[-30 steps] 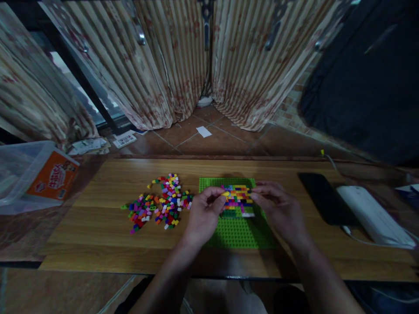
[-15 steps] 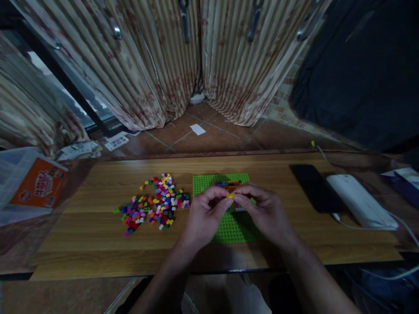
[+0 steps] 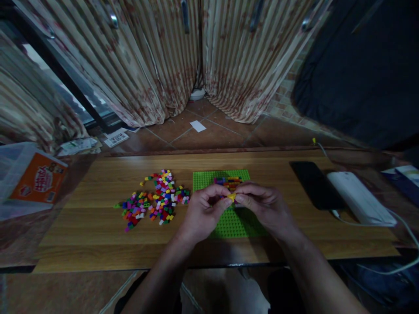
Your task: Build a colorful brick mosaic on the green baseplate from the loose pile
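Between the fingertips of both hands is a small yellow toy brick (image 3: 231,197), pinched above a green studded baseplate (image 3: 225,226). My left hand (image 3: 207,211) grips it from the left with thumb and forefinger. From the other side my right hand (image 3: 266,207) pinches the same piece. Rows of coloured bricks (image 3: 231,181) stand on the upper part of the baseplate, partly covered by my fingers. Left of the baseplate, a loose heap of small coloured bricks (image 3: 163,196) is spread over the wooden table (image 3: 98,244).
To the right lie a black phone (image 3: 316,185) and a white power bank (image 3: 360,198) with a cable. A clear plastic bin with an orange box (image 3: 39,179) stands beyond the left end. Striped curtains (image 3: 157,65) hang behind the table.
Both hands stay together on the yellow brick, with only slight finger movement. The whole view has shifted slightly, so the table sits a little higher in the picture.
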The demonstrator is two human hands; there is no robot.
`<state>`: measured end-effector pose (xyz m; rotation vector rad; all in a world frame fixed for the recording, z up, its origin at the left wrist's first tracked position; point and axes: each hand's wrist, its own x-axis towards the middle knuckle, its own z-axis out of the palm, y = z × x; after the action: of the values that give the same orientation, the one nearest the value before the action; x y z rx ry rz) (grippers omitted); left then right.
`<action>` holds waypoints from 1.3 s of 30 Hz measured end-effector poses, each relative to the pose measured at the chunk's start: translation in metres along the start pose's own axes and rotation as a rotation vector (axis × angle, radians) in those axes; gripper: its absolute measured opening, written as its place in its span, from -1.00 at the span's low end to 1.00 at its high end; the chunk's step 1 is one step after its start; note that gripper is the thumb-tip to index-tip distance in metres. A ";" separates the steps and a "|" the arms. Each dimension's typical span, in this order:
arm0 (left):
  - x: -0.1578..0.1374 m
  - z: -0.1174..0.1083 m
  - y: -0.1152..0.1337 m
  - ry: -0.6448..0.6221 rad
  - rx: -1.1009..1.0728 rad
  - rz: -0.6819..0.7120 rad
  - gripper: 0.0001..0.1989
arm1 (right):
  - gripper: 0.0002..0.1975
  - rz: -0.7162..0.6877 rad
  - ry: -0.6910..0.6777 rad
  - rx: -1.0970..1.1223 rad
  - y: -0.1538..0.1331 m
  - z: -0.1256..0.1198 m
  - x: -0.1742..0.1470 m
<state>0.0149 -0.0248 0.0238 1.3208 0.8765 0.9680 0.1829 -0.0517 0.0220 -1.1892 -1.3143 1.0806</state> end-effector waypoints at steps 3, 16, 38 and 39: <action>-0.002 0.001 0.000 -0.011 -0.012 -0.005 -0.93 | -0.87 -0.001 0.007 -0.008 0.000 0.000 -0.001; 0.009 -0.024 -0.001 0.282 -0.008 0.042 -0.90 | -0.88 -0.110 0.037 -0.496 0.013 -0.027 0.002; 0.010 -0.018 -0.008 0.277 0.001 -0.019 -0.95 | -0.90 -0.186 0.008 -0.602 0.021 -0.022 0.007; 0.010 -0.017 -0.009 0.277 -0.003 -0.020 -0.95 | -0.89 -0.185 0.001 -0.597 0.021 -0.022 0.007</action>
<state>0.0031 -0.0087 0.0143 1.1897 1.0951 1.1535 0.2068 -0.0426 0.0041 -1.4535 -1.7761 0.5619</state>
